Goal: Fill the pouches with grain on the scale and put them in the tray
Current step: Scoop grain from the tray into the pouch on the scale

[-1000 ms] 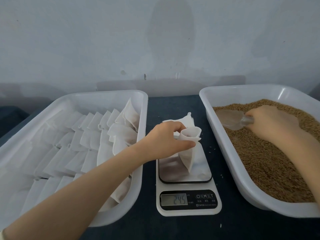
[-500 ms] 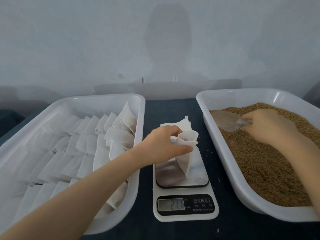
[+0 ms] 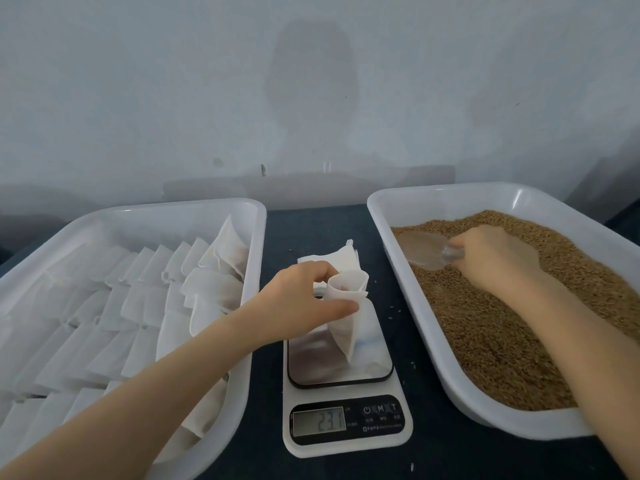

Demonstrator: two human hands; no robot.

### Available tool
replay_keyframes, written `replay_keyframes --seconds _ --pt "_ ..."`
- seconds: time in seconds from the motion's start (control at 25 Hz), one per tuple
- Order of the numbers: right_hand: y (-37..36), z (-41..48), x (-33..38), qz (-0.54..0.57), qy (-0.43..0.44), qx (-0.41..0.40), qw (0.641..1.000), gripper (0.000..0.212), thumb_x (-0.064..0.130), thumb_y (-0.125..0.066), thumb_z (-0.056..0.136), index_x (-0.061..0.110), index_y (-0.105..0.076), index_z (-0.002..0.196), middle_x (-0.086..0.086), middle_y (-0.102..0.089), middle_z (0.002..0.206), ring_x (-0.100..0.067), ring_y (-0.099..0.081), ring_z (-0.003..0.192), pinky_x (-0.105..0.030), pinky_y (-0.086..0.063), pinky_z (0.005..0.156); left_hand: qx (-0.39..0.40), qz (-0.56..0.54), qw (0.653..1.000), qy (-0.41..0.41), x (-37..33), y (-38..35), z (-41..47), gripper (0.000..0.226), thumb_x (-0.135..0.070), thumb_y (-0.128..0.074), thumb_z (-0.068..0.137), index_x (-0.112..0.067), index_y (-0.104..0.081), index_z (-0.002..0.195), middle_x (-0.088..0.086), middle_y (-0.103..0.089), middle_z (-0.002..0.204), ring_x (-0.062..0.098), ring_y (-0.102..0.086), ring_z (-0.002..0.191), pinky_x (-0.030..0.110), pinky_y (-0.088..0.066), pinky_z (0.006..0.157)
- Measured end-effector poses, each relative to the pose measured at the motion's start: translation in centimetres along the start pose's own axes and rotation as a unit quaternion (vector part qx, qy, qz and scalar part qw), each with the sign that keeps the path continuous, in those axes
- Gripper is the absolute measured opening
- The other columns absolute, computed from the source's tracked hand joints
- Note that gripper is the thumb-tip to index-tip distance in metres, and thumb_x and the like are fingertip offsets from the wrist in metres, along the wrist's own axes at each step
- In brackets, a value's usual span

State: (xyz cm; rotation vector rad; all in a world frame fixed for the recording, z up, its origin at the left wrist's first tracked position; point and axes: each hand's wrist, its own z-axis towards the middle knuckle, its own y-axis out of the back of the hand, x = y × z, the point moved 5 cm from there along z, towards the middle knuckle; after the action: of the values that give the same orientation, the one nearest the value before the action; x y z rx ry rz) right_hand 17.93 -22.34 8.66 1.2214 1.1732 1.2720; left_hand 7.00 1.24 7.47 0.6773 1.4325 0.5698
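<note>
A white pouch (image 3: 346,320) stands upright on the steel plate of the kitchen scale (image 3: 346,419), mouth held open. My left hand (image 3: 304,299) pinches the pouch's rim between thumb and fingers. The display reads 23.1. My right hand (image 3: 491,258) grips the handle of a clear plastic scoop (image 3: 424,249), whose bowl lies on the brown grain (image 3: 502,334) in the white tray on the right (image 3: 384,216). On the left, a white tray (image 3: 254,216) holds several rows of filled white pouches (image 3: 138,306).
A small stack of flat empty pouches (image 3: 332,259) lies on the dark tabletop just behind the scale. A few loose grains are scattered on the table beside the scale. A pale wall stands close behind the trays.
The scoop has dipped lower into the grain with my right hand. My left hand keeps holding the pouch open. The scale reading went from 24.5 to 21.1 to 23.1.
</note>
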Motion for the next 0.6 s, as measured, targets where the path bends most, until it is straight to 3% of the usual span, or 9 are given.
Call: replay_keyframes --seconds 0.08,0.24,0.32,0.44,0.6 --pt "0.0 0.0 -0.5 0.05 0.009 0.006 0.999 0.019 0.031 -0.053 0.095 0.03 -0.067 0.108 0.001 -0.066 0.092 -0.016 -0.061 0.065 -0.028 -0.051 0.058 0.002 -0.003 1.0 -0.001 0.0 0.0 0.0 0.017 -0.044 -0.07 0.08 -0.037 -0.056 0.087 -0.022 -0.06 0.091 -0.001 -0.059 0.082 0.007 -0.039 0.062" --pt "0.6 -0.3 -1.2 0.203 -0.003 0.037 0.978 0.034 0.025 -0.067 0.086 0.025 -0.063 0.12 -0.002 -0.064 0.117 -0.007 -0.05 0.066 -0.029 -0.044 0.071 0.006 -0.005 1.0 -0.003 -0.1 -0.1 -0.1 0.017 -0.042 -0.07 0.08 -0.039 -0.053 0.083 -0.024 -0.057 0.085 -0.001 -0.057 0.076 0.002 -0.039 0.056" --pt "1.2 -0.4 -1.5 0.217 -0.004 0.04 0.975 0.035 0.023 -0.067 0.085 0.026 -0.063 0.119 0.002 -0.065 0.106 -0.007 -0.05 0.066 -0.028 -0.043 0.069 0.007 -0.004 1.0 -0.003 -0.1 -0.1 0.0 0.017 -0.042 -0.07 0.08 -0.039 -0.053 0.083 -0.024 -0.058 0.086 0.0 -0.058 0.077 0.004 -0.04 0.057" --pt "2.7 -1.0 -2.3 0.235 -0.003 0.028 0.972 0.032 0.021 -0.066 0.086 0.028 -0.064 0.117 0.013 -0.056 0.081 -0.014 -0.055 0.063 -0.023 -0.037 0.052 0.008 0.0 1.0 -0.002 0.0 -0.1 0.0 0.017 -0.045 -0.07 0.08 -0.039 -0.054 0.083 -0.023 -0.059 0.087 -0.001 -0.058 0.079 0.008 -0.038 0.059" --pt "5.1 -1.9 -4.5 0.228 0.019 -0.025 0.973 0.031 0.027 -0.066 0.086 0.041 -0.062 0.114 0.001 -0.066 0.113 -0.01 -0.052 0.059 -0.026 -0.042 0.06 -0.002 -0.01 1.0 -0.002 0.4 0.0 0.2 0.017 -0.045 -0.071 0.078 -0.039 -0.055 0.082 -0.023 -0.06 0.088 -0.004 -0.057 0.083 0.012 -0.037 0.065"
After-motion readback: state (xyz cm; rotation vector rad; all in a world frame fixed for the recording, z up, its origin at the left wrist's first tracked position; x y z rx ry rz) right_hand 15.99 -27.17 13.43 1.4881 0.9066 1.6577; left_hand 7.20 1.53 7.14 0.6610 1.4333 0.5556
